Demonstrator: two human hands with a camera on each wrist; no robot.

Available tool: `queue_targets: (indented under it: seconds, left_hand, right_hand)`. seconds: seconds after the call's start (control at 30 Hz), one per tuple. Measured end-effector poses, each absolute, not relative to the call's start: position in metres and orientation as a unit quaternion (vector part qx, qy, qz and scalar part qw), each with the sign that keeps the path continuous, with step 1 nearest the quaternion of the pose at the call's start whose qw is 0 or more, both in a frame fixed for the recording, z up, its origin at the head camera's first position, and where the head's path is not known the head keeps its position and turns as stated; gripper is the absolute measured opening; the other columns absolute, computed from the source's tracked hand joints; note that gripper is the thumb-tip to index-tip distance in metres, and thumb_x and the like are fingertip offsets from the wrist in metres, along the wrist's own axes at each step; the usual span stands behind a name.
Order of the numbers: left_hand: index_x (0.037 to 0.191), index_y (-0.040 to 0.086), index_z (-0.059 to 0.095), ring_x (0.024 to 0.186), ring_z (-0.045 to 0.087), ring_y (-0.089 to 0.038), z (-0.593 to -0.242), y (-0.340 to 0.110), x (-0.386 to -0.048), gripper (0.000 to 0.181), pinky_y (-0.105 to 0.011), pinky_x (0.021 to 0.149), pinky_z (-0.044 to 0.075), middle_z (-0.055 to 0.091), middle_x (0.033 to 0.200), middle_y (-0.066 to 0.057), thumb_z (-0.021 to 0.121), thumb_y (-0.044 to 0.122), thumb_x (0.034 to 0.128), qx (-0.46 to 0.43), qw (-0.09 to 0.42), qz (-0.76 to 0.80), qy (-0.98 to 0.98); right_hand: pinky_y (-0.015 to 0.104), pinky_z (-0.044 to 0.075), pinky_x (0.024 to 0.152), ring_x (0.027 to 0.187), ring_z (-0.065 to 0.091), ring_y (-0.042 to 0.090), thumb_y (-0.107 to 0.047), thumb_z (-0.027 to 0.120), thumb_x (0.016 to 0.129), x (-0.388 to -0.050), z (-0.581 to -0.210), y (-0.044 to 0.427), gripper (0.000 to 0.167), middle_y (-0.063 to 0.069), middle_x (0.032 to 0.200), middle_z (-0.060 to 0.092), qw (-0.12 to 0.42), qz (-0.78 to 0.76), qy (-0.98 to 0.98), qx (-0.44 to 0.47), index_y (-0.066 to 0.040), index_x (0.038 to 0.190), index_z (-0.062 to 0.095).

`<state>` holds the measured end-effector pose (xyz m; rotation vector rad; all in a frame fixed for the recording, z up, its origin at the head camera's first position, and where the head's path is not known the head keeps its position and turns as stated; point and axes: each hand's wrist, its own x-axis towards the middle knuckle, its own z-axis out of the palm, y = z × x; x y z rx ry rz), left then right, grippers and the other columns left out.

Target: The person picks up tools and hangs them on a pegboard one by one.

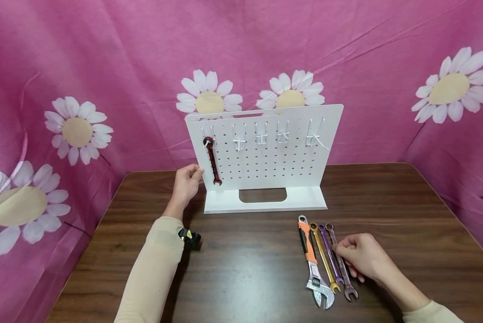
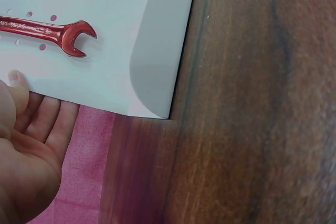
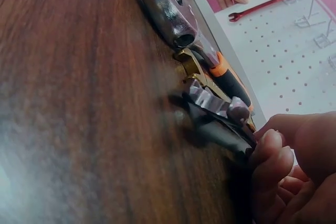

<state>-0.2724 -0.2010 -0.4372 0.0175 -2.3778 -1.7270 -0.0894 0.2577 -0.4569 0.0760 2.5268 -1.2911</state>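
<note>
Pinching the rightmost wrench (image 1: pixel 343 269) between thumb and fingers, right hand (image 1: pixel 364 256) sits low over the tabletop (image 1: pixel 245 260). Left hand (image 1: pixel 186 185), arm stretched forward, grips the left edge of the white pegboard (image 1: pixel 265 183), thumb in front, fingers behind. Beside the pinched wrench: purple wrench (image 1: pixel 331 255), gold wrench (image 1: pixel 324 256), orange-handled adjustable wrench (image 1: pixel 311 255). Red wrench (image 1: pixel 213 160) hangs on the pegboard's leftmost hook; shaft lettering too blurred to read.

left hand (image 2: pixel 31 156) gripping white pegboard (image 2: pixel 110 30), red wrench (image 2: pixel 37 29), wooden table (image 2: pixel 252 103)
</note>
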Motion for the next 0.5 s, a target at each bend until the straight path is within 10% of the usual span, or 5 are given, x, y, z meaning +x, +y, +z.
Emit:
queue_targets:
  seconds: [0.5]
  left_hand:
    - [0.099, -0.012, 0.07, 0.076, 0.062, -0.008, -0.438, -0.2, -0.274, 0.022, -0.023, 0.077, 0.061, 0.064, 0.074, 0.005, 0.063, 0.007, 0.1087, 0.006, 0.098, -0.597, -0.796]
  right_hand:
    - [0.03, 0.054, 0.048, 0.047, 0.06, 0.014, -0.013, 0.072, 0.101, -0.084, -0.446, 0.256, 0.016, 0.004, 0.062, 0.064, 0.111, -0.424, 0.898, 0.03, -0.001, 0.093, 0.078]
